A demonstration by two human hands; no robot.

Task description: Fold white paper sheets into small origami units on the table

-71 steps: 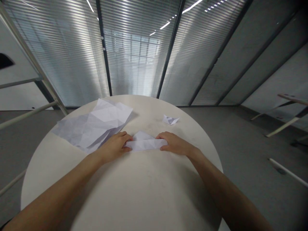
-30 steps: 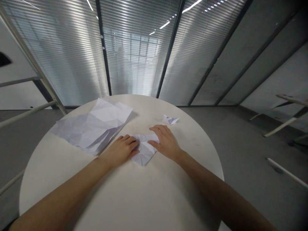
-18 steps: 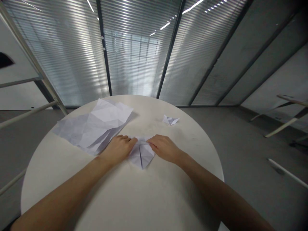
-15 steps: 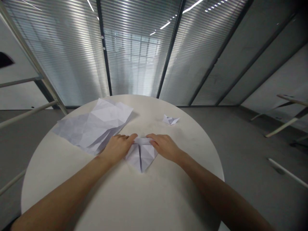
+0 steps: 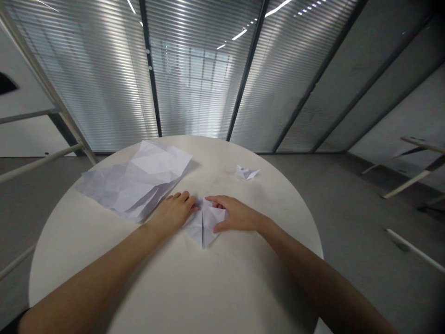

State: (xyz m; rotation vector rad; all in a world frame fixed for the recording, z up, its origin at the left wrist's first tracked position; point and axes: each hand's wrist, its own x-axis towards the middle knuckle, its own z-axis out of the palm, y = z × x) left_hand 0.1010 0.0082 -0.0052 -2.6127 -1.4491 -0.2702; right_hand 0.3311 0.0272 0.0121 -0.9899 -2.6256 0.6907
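Observation:
A small folded white paper (image 5: 198, 232) lies on the round white table, with a crease or slit down its middle and a point facing me. My left hand (image 5: 174, 209) has curled fingers at the paper's upper left edge, gripping it there; the fingertips are partly hidden. From the other side my right hand (image 5: 241, 214) holds the right flap, its index finger along the top edge and its thumb lower down on the front.
Creased, unfolded white sheets (image 5: 139, 178) cover the table's far left. Further back on the right sits a small folded paper piece (image 5: 246, 173). The round table (image 5: 208, 287) stands before a glass wall with blinds (image 5: 194, 93). A white metal frame (image 5: 41, 162) is at left.
The strip folded across the paper's top is now raised or opened, and a point shows there. My right thumb has moved down onto the right flap; my left fingers have curled more.

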